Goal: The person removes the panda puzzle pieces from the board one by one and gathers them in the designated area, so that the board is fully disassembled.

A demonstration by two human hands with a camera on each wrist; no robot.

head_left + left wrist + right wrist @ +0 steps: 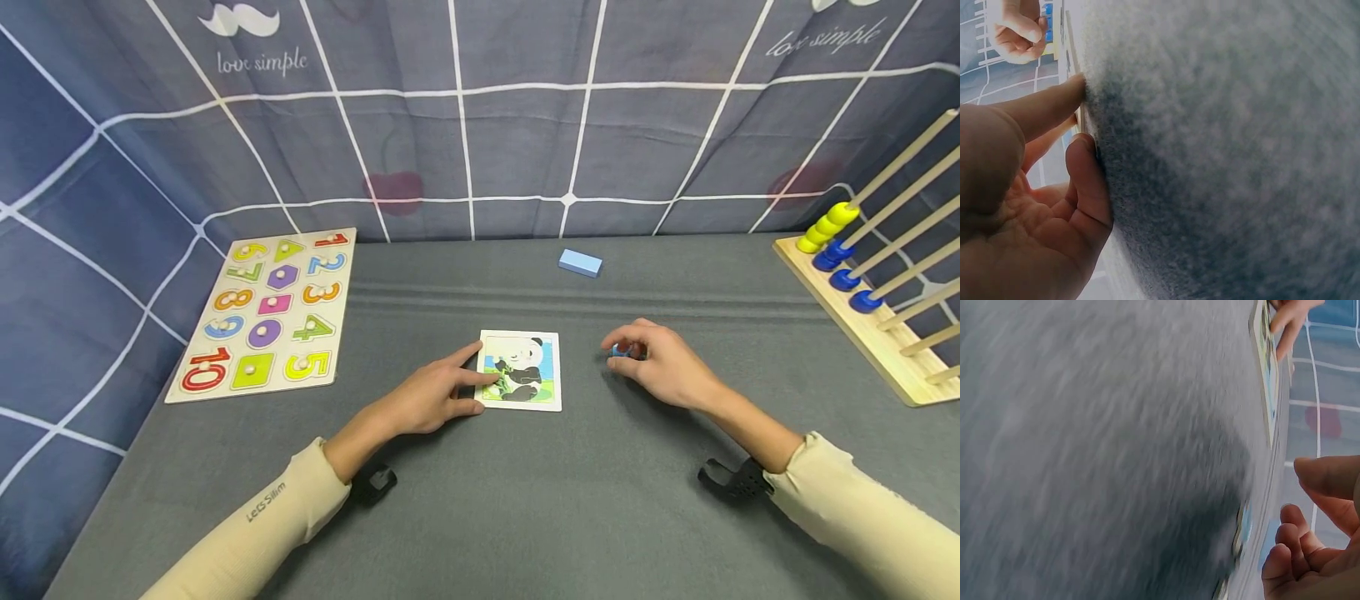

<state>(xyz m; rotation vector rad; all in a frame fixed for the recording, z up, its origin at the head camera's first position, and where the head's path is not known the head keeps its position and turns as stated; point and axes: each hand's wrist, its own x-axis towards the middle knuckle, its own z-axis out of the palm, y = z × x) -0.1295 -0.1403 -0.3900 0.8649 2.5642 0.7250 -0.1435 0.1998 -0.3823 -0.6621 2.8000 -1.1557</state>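
A square panda picture board (528,371) with a pale border lies flat on the grey table. My left hand (427,396) rests at its left side: one straight finger lies on the picture, and another finger and the thumb touch the left edge. My right hand (663,362) hovers to the right of the board, fingers loosely bent. Just below those fingers is a small flat light-blue piece with a pale edge (1245,526), lying on the table. It is mostly hidden in the head view; the right wrist view shows a gap between it and the fingertips.
A wooden number and shape board (258,317) lies at the left. Behind the panda board sits a light-blue block (580,263). An abacus with wooden rods (892,325) stands at the right. A dark checked curtain (517,142) hangs along the table's back edge.
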